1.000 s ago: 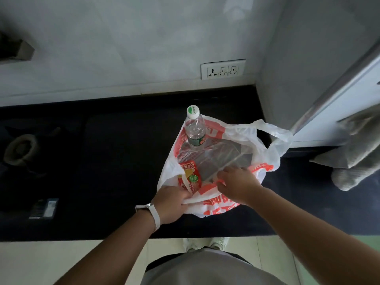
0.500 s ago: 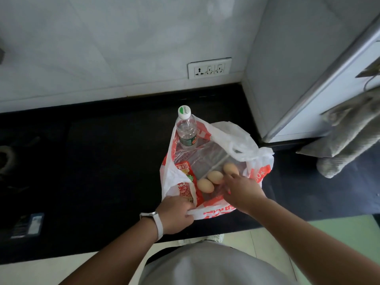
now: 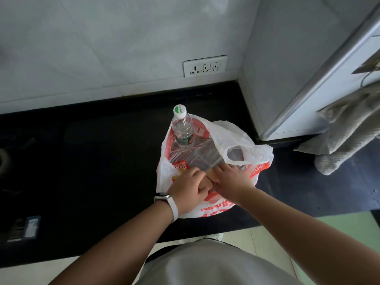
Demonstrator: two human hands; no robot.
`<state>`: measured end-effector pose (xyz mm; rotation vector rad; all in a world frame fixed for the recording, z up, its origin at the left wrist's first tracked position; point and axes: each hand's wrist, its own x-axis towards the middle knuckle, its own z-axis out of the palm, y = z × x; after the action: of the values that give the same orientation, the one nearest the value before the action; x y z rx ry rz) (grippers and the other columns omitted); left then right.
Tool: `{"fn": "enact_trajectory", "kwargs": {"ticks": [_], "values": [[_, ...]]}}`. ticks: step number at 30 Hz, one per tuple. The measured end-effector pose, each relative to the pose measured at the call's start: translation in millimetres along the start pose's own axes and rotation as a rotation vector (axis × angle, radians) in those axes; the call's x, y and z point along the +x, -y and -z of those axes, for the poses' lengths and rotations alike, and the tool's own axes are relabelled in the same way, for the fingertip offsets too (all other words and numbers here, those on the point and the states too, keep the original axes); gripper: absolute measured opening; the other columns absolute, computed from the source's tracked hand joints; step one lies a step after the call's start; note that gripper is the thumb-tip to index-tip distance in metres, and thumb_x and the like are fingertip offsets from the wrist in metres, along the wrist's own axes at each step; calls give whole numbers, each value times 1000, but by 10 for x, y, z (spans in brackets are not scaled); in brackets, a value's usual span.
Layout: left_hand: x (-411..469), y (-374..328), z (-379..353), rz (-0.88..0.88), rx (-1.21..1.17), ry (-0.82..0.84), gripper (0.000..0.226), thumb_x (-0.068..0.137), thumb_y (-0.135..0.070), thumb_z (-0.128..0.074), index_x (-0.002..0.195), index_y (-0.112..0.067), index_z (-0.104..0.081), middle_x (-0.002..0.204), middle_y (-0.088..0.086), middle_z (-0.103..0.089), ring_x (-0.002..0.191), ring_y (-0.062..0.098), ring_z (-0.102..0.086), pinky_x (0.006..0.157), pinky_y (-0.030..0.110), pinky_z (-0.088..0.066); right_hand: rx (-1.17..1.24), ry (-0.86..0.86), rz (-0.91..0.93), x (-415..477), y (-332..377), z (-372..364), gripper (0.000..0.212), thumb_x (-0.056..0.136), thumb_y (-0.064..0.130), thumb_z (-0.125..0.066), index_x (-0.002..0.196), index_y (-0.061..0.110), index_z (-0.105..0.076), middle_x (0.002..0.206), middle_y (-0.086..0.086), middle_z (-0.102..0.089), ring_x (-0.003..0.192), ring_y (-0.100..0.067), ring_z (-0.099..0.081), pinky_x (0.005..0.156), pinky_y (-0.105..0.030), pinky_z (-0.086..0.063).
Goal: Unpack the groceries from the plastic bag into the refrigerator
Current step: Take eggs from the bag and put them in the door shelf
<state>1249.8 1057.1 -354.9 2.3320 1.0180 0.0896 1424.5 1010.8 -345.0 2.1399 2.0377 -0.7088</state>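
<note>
A white and red plastic bag (image 3: 258, 159) stands open on the black counter (image 3: 102, 165). Inside it a clear water bottle (image 3: 183, 128) with a white and green cap stands at the far side. A clear plastic wrap (image 3: 197, 155) and a red snack packet (image 3: 181, 166) lie below the bottle. Both hands are inside the bag's near side, pressed together. My left hand (image 3: 186, 189) curls around a brown egg (image 3: 204, 184). My right hand (image 3: 231, 179) lies over another egg (image 3: 210, 173), mostly hiding it.
The refrigerator (image 3: 308, 83) stands at the right, with a grey towel (image 3: 347, 134) hanging on it. A wall socket (image 3: 205, 66) is behind the bag. A small dark packet (image 3: 23, 229) lies at the counter's near left. Pale floor tiles show below.
My left hand has let go of the bag's rim and moved in onto the eggs. My right hand has closed over them, and the three eggs seen before are mostly covered.
</note>
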Motion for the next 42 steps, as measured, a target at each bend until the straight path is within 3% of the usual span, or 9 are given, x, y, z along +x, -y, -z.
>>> {"fn": "enact_trajectory", "kwargs": {"ticks": [7, 10, 15, 23, 27, 29, 31, 39, 42], "values": [[182, 92, -130, 42, 145, 113, 38, 89, -41, -66, 119, -18, -60, 121, 2, -55, 111, 22, -53, 94, 34, -45, -192, 25, 25, 251, 65, -128, 30, 96, 33, -50, 122, 18, -51, 113, -3, -57, 97, -28, -62, 68, -37, -44], [202, 120, -144, 60, 154, 149, 39, 88, -43, -66, 120, -20, -61, 117, 3, -58, 107, 24, -54, 90, 35, -46, -194, 50, 22, 297, 74, -158, 30, 96, 30, -51, 123, 17, -51, 114, -4, -57, 94, -28, -62, 73, -40, -52], [229, 151, -155, 51, 124, 190, 42, 86, -41, -69, 122, -21, -62, 116, 5, -61, 106, 25, -56, 90, 35, -46, -248, 75, 9, 355, 83, -173, 31, 95, 33, -53, 122, 19, -52, 110, -4, -57, 92, -26, -61, 70, -38, -48], [250, 203, -147, 88, 59, 182, 29, 85, -43, -69, 104, -21, -69, 108, 3, -66, 99, 23, -60, 85, 32, -48, -284, 191, -54, 373, 159, -68, 38, 97, 29, -52, 133, 17, -46, 117, -4, -56, 101, -25, -58, 77, -36, -52], [245, 227, -84, 242, -86, 148, 33, 81, -51, -70, 100, -25, -64, 106, -3, -63, 94, 17, -61, 85, 37, -51, -4, 193, -118, 316, 135, -1, 53, 89, 21, -68, 137, 25, -44, 132, -3, -46, 124, -29, -45, 97, -40, -50], [231, 226, -19, 320, -237, 107, 29, 81, -51, -71, 98, -29, -64, 101, -9, -64, 91, 11, -62, 83, 35, -53, 446, 49, -370, 319, 114, 78, 41, 90, 27, -60, 130, 23, -51, 120, -4, -55, 110, -26, -55, 95, -38, -51], [208, 209, 61, 391, -413, 54, 26, 81, -46, -75, 100, -30, -66, 97, -12, -67, 90, 6, -63, 83, 31, -54, 641, -33, -439, 263, 109, 127, 33, 87, 30, -60, 119, 24, -57, 105, -2, -62, 95, -23, -61, 86, -39, -55], [69, 44, 357, 530, -970, -11, 27, 87, -38, -74, 109, -27, -67, 96, -5, -73, 90, 11, -69, 80, 31, -57, 1104, -85, -366, -14, 162, 291, 19, 91, 22, -66, 106, 29, -57, 96, 0, -67, 87, -18, -68, 86, -40, -59], [7, -43, 421, 553, -1081, -32, 30, 88, -38, -74, 112, -21, -69, 85, -6, -71, 79, 10, -66, 74, 29, -51, 1242, -88, -336, -106, 177, 326, 31, 88, 21, -72, 117, 21, -60, 103, -2, -66, 91, -19, -69, 87, -42, -59]]}}
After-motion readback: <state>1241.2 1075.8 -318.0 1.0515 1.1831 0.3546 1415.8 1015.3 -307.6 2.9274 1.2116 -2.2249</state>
